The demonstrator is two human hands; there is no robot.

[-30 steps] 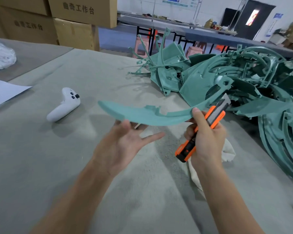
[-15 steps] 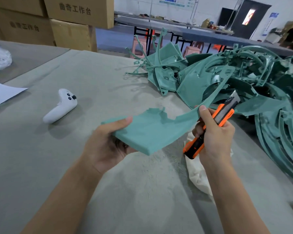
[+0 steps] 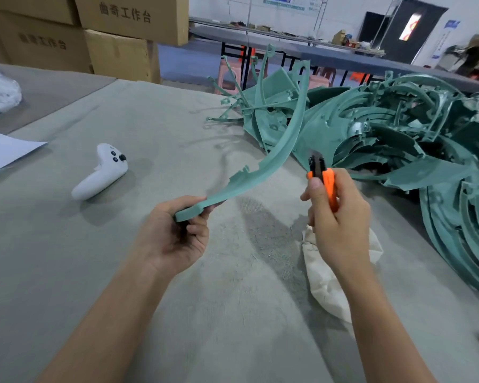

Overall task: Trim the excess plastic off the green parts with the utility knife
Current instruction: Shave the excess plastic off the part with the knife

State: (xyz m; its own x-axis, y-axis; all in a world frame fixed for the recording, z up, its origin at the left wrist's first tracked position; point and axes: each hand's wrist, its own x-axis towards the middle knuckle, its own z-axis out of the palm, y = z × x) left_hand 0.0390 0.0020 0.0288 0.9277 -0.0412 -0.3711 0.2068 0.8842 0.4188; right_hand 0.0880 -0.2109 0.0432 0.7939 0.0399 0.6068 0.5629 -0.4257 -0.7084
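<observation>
Head view: the left hand (image 3: 174,239) grips one end of a green part (image 3: 274,158), fingers curled round it and thumb on top. The part is a long, thin, curved strip held above the table (image 3: 67,258), arcing up and away, with small notches and tabs along its inner edge. The right hand (image 3: 338,217) is wrapped round an orange knife (image 3: 327,181), blade up, just right of the strip; I cannot tell if they touch. A pile (image 3: 398,128) of green parts lies behind. A white controller (image 3: 101,172) lies to the left, and a cloth (image 3: 324,283) lies under the right wrist.
</observation>
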